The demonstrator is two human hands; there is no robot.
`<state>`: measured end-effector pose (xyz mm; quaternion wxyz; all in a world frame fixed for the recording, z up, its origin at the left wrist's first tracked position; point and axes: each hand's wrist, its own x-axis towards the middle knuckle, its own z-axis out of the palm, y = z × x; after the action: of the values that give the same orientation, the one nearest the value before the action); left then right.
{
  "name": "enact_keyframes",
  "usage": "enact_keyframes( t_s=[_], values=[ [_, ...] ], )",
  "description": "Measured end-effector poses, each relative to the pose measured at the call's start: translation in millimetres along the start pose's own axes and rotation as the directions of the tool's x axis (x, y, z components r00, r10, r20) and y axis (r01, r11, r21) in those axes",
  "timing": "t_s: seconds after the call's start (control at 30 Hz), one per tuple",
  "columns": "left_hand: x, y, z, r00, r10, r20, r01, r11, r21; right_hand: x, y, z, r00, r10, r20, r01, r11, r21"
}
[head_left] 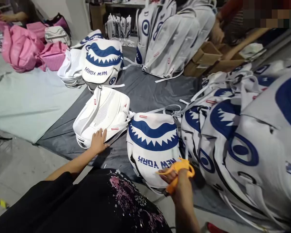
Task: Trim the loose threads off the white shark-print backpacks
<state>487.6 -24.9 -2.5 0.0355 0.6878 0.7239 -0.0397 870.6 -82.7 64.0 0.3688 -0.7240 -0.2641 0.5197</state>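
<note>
My left hand (99,141) rests with its fingers apart on the lower edge of a white backpack (106,110), which lies with its straps and mesh back upward. In my right hand (180,184) is an orange tool (178,168) with a trigger-like handle, held over the lower right of another white backpack (151,129). That one shows a blue mouth with white teeth and "NEW YORK" lettering.
More white and blue backpacks (208,129) crowd the right side. Others (174,42) stand at the back beside cardboard boxes (202,58). Pink bags (23,48) lie far left. Parts of other people show at both back corners.
</note>
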Motion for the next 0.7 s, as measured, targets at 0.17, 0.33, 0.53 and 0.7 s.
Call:
enact_keyframes(
  t_s=[0.17,0.33,0.53,0.7],
  values=[
    [-36,-31,11.9,0.988,0.079,0.135,-0.085,0.996,0.033,-40,-5,117,0.895,-0.017,0.446,0.017,1.000,0.003],
    [-47,-98,-9.7,0.945,0.229,0.234,-0.152,0.940,-0.306,-6,-53,183,0.845,-0.187,0.500,0.381,0.867,-0.320],
    [10,-157,-21.5,0.981,-0.178,-0.081,0.151,0.953,-0.262,34,-106,214,0.883,-0.008,0.470,0.329,0.724,-0.606],
    [40,-176,2.2,0.985,-0.171,-0.008,0.149,0.882,-0.446,-3,-113,232,0.862,0.107,0.496,0.299,0.684,-0.666]
  ],
)
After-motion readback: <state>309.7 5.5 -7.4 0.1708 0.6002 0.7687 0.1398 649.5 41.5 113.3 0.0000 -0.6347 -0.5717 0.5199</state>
